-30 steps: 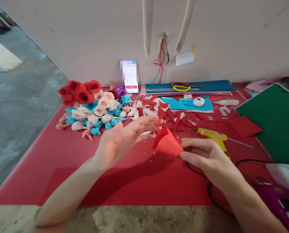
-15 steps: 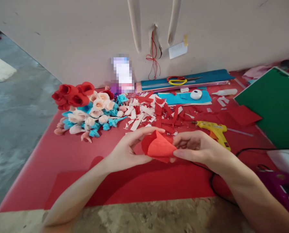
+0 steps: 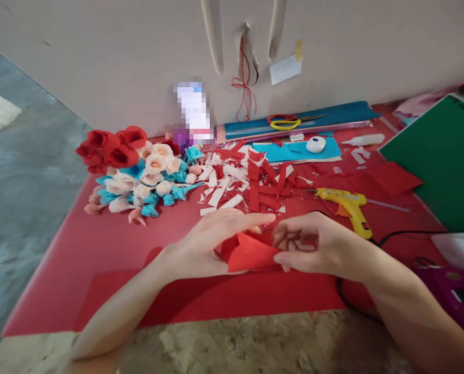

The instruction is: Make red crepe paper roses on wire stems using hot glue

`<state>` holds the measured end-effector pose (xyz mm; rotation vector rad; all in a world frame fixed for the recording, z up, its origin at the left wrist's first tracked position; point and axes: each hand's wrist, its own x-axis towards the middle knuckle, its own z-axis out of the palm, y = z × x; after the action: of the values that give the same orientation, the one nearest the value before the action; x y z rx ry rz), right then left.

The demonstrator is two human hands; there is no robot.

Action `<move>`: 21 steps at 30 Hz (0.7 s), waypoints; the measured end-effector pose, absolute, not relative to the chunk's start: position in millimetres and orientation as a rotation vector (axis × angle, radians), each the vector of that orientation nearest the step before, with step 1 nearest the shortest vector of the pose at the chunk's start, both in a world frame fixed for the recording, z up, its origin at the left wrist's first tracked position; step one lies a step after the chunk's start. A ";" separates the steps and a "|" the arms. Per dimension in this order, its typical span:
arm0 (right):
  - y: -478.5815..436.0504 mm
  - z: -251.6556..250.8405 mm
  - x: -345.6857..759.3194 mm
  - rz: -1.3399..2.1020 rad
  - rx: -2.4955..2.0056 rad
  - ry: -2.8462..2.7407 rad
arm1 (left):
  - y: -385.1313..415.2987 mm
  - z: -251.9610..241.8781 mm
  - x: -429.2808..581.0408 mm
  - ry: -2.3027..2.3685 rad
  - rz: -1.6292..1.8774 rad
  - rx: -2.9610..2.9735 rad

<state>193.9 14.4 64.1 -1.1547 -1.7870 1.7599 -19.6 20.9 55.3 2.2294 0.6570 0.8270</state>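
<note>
A red paper flower [image 3: 251,253], shaped like a cone of petals, lies sideways between my two hands above the red table. My left hand [image 3: 206,241] cups its wide left end, with the fingers stretched over the top and the thumb side beneath. At the narrow right end, my right hand [image 3: 310,244] pinches the paper between thumb and fingers. Part of the petals is hidden under my left fingers. Just beyond the hands lies a pile of red and white paper scraps [image 3: 232,179]. A yellow glue gun [image 3: 346,205] rests right of them, beyond my right hand.
Finished paper flowers [image 3: 146,171] in red, cream and blue are heaped at the left. Scissors [image 3: 284,123] lie on blue sheets [image 3: 240,127] along the wall. A phone [image 3: 194,111] leans there. A green board [image 3: 442,166] stands right, and a black cable [image 3: 407,234] crosses the right side.
The red flower has dropped slightly and tipped. My left fingers have stretched over its top, covering more of its open end. My right hand keeps its pinch. The whole view has shifted a little.
</note>
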 end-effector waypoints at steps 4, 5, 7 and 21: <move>13.4 65.2 191.8 1.690 -1.152 -1.856 | 25.2 54.7 -20.4 0.522 0.804 2.339; 13.3 65.7 191.7 1.684 -1.155 -1.864 | 26.2 54.1 -20.6 0.479 0.802 2.357; 13.1 66.2 192.1 1.684 -1.167 -1.875 | 27.4 53.3 -20.9 0.423 0.809 2.403; 14.7 64.5 193.1 1.596 -1.180 -1.824 | 24.0 52.7 -19.0 0.593 0.802 2.493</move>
<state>193.1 14.7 64.5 -1.1802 -1.8242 1.5961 -19.0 24.0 52.7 2.4929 0.5931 0.8025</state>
